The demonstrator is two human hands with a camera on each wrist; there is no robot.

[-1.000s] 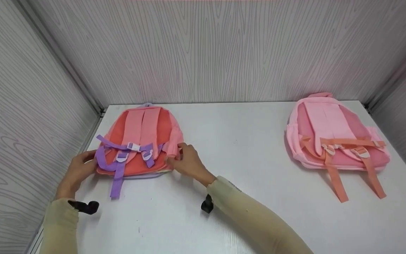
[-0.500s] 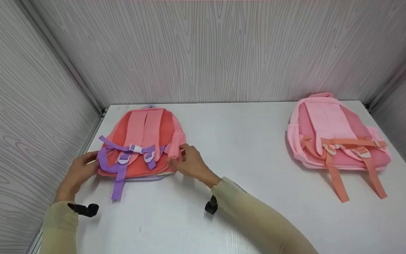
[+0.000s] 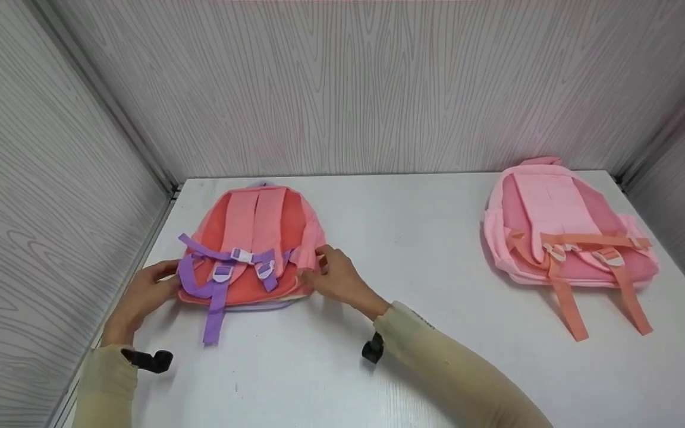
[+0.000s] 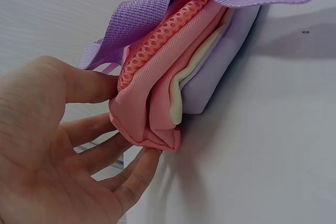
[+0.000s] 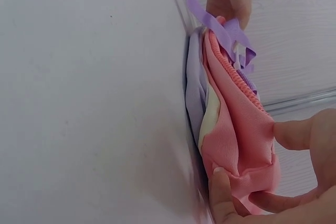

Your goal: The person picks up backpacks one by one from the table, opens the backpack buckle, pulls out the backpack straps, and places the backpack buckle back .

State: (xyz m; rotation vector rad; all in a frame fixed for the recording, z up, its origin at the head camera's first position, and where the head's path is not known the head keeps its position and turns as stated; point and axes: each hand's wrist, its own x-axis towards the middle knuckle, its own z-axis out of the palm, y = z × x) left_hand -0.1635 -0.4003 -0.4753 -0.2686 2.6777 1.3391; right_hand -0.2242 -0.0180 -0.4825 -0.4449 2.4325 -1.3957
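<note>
A coral-and-pink backpack [image 3: 253,238] with purple straps lies back-side up on the white table, at the left in the head view. My left hand [image 3: 145,294] grips its left lower side; in the left wrist view the thumb [image 4: 92,85] is at the mesh edge and the fingers curl at the pink side. My right hand [image 3: 342,276] holds the opposite lower side. In the right wrist view its thumb and fingers [image 5: 223,195] take the pink side pocket [image 5: 252,174] between them. A lilac front panel [image 5: 195,85] shows underneath, against the table.
A light pink backpack [image 3: 562,208] with orange straps [image 3: 569,309] lies at the right of the table [image 3: 402,238], straps hanging toward the front. Pale wood-grain panels [image 3: 342,89] wall the table at the back, left and right.
Both hands have shifted the coral backpack to the right and slightly toward the front, keeping their hold on its sides. The light pink backpack stays where it was.
</note>
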